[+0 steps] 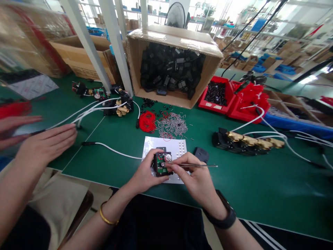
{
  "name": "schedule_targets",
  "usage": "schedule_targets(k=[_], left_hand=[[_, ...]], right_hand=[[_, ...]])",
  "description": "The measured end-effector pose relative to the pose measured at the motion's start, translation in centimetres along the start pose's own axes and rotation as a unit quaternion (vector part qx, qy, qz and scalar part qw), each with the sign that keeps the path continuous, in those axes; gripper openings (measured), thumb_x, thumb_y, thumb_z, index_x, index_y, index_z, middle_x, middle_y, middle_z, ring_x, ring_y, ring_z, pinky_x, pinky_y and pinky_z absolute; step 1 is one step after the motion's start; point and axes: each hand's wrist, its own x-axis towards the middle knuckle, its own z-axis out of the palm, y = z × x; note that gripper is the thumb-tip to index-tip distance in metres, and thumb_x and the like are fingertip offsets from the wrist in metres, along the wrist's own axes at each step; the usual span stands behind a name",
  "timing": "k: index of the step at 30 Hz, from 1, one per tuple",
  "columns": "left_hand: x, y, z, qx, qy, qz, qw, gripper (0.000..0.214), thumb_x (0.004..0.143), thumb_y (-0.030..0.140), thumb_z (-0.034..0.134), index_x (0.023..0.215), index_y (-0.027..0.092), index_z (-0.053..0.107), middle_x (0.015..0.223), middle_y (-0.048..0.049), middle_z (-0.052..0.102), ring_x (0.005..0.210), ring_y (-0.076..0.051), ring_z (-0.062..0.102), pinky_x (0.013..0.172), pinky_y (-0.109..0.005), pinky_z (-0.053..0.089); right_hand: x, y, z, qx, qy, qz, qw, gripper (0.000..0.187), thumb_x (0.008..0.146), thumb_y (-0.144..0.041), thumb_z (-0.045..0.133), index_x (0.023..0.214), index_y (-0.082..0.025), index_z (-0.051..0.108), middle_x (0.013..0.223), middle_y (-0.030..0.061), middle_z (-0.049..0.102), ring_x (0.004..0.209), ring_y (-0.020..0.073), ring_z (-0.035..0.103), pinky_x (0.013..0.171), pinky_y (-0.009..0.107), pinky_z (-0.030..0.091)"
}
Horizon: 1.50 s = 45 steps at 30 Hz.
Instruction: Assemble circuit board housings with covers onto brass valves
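Observation:
My left hand [147,173] is closed around a small black housing with a green circuit board [161,171] facing up. A round silver part sits on the board. Pinched in my right hand [195,175] is a pair of metal tweezers [203,165], whose tip reaches the board. Beneath both hands lies a white sheet [151,141] with rows of small silver pieces on its right side. A white cable [117,150] with a black end runs leftward from near the housing. Just right of the sheet rests a black plastic cover [201,155].
A cardboard box [135,69] of black parts stands behind small metal pins [173,124] and red rings [147,121]. Brass-fitted assemblies lie right [247,141] and left [122,109]. Red bins [214,107] stand back right. At left, a co-worker's hands [47,144] are near white cables.

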Motion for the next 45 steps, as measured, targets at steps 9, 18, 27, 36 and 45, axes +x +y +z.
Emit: schedule_targets(k=[9, 18, 27, 36, 45], left_hand=[[0.2, 0.2, 0.0, -0.007, 0.001, 0.006, 1.0, 0.066, 0.065, 0.021, 0.076, 0.119, 0.022, 0.038, 0.119, -0.0072, 0.048, 0.11, -0.024, 0.05, 0.097, -0.037, 0.039], [0.2, -0.1, -0.1, 0.007, -0.006, 0.009, 1.0, 0.068, 0.063, 0.023, 0.078, 0.119, 0.022, 0.04, 0.12, -0.0072, 0.049, 0.111, -0.025, 0.049, 0.097, -0.037, 0.038], [0.1, 0.5, 1.1, -0.057, 0.071, -0.02, 0.996, 0.06, 0.066, 0.023, 0.07, 0.118, 0.018, 0.039, 0.115, -0.0077, 0.05, 0.101, -0.022, 0.054, 0.088, -0.033, 0.044], [-0.1, 0.3, 2.3, -0.101, 0.131, -0.019, 0.986, 0.056, 0.066, 0.018, 0.065, 0.116, 0.019, 0.038, 0.108, -0.0056, 0.052, 0.097, -0.02, 0.054, 0.086, -0.032, 0.045], [-0.3, 1.0, 2.2, -0.005, 0.163, 0.023, 0.986, 0.061, 0.06, 0.011, 0.069, 0.115, 0.02, 0.044, 0.116, -0.0078, 0.044, 0.109, -0.023, 0.047, 0.097, -0.037, 0.04]], right_hand=[[-0.3, 0.3, 0.2, 0.011, 0.021, -0.003, 1.0, 0.012, 0.084, -0.03, 0.06, 0.081, -0.018, 0.061, 0.078, 0.0045, 0.066, 0.071, 0.0175, 0.066, 0.063, 0.027, 0.054], [0.5, -0.4, -0.4, -0.061, -0.05, -0.033, 0.996, 0.007, 0.085, -0.022, 0.057, 0.083, -0.018, 0.061, 0.077, 0.0024, 0.065, 0.069, 0.0157, 0.063, 0.062, 0.026, 0.051], [-1.8, 1.8, 3.3, -0.165, 0.116, -0.235, 0.951, 0.017, 0.083, -0.007, 0.056, 0.093, -0.019, 0.062, 0.089, 0.0054, 0.069, 0.081, 0.0171, 0.066, 0.073, 0.027, 0.054], [-2.2, 4.7, 5.7, -0.239, 0.206, -0.356, 0.88, 0.035, 0.078, 0.003, 0.054, 0.108, -0.016, 0.057, 0.105, 0.0138, 0.066, 0.095, 0.0234, 0.064, 0.078, 0.037, 0.057], [-1.8, 4.8, 4.4, -0.267, 0.182, -0.257, 0.911, 0.019, 0.087, -0.021, 0.053, 0.105, -0.02, 0.062, 0.102, 0.0073, 0.068, 0.089, 0.0218, 0.066, 0.08, 0.031, 0.056]])
